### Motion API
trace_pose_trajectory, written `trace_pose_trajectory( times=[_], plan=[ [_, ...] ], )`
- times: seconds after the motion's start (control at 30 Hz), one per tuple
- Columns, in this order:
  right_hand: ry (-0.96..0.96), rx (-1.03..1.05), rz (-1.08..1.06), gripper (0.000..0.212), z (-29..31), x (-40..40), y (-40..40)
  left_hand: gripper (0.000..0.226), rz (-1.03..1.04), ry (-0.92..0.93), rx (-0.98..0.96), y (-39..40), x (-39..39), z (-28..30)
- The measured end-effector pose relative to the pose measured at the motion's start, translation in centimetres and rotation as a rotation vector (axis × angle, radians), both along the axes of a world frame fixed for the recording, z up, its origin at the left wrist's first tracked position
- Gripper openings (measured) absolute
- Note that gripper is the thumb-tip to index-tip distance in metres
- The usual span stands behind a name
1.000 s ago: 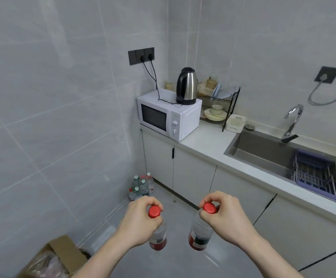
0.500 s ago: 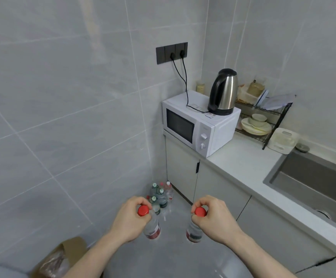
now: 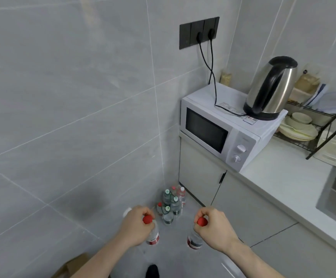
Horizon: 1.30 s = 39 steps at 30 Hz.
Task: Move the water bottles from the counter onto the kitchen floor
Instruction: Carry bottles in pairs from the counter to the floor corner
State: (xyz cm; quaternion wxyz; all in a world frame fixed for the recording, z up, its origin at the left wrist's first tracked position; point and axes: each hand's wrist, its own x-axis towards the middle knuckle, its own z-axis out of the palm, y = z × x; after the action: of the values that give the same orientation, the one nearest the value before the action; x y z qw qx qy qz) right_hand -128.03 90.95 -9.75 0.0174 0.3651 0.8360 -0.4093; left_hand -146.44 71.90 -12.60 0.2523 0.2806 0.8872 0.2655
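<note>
I've closed on the floor's corner cluster of clear plastic bottles (image 3: 172, 205) — both hands, left (image 3: 136, 227) and right (image 3: 215, 227), pinching red-capped clear water bottles (image 3: 153, 234) by the necks — set-down next.

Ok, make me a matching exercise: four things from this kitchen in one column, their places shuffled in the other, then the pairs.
Things:
1. kettle
2. microwave
3. left bottle
4. bottle cluster

Places:
A. standing on the floor in the corner
B. held by its neck in the left hand
C. on top of the microwave
D. on the counter, against the wall

Pairs: 1-C, 2-D, 3-B, 4-A
</note>
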Motion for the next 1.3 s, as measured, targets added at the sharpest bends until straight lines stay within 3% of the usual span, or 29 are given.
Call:
trace_pose_trajectory(
  times=[0.43,0.7,0.97,1.3],
  plan=[
    [-0.167,-0.150,-0.142,0.007,-13.2,-15.1,2.8,0.009,-0.084,-0.100,-0.260,5.7,-15.3,-13.5],
    [-0.322,-0.101,-0.087,0.018,-29.8,-20.1,5.4,0.009,0.012,-0.158,-0.331,9.1,-19.3,-30.1],
    [-0.401,-0.189,-0.042,0.015,-47.6,-23.5,5.2,0.016,0.026,-0.156,-0.338,10.8,-21.2,-47.3],
    [-0.409,-0.253,-0.100,0.024,-62.9,-26.0,2.6,0.023,-0.123,-0.119,-0.372,10.3,-23.6,-61.6]
  ],
)
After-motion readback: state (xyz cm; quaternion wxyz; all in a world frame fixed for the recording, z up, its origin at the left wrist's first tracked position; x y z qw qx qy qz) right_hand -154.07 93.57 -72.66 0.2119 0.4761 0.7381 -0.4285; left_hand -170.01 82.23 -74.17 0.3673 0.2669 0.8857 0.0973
